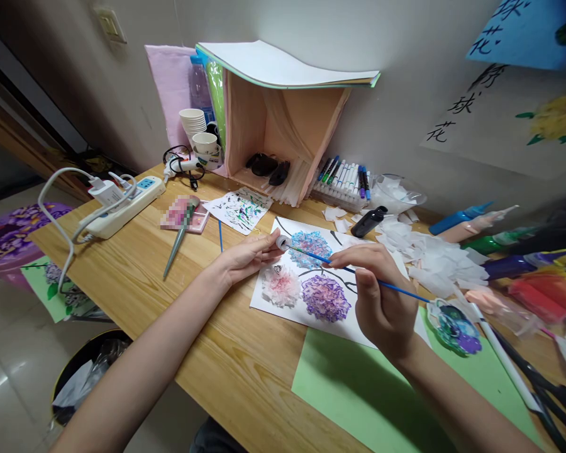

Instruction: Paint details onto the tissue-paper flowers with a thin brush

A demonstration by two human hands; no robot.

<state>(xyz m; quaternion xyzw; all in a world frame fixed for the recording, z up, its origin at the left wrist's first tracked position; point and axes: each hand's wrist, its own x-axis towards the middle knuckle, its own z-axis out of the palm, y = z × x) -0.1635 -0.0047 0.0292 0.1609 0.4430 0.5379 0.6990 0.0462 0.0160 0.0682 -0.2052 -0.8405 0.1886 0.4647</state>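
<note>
My left hand (pixel 245 259) pinches a small white tissue ball (pixel 282 242) at the left edge of a white sheet (pixel 283 309) bearing three tissue-paper flowers: a blue one (pixel 310 244), a pink-white one (pixel 282 286) and a purple one (pixel 326 297). My right hand (pixel 380 296) holds a thin blue paintbrush (pixel 405 292) like a pen, and its tip touches the tissue ball. The sheet lies on a wooden table (pixel 170 283), partly over green paper (pixel 353 390).
A paint palette (pixel 454 326) sits right of my right hand, beside cut tissue squares (pixel 434 258) and paint bottles (pixel 495 242). Markers (pixel 342 179), a wooden box (pixel 283 135), paper cups (pixel 195 126), a power strip (pixel 122 204) and a bin (pixel 85 371) below the edge surround the work.
</note>
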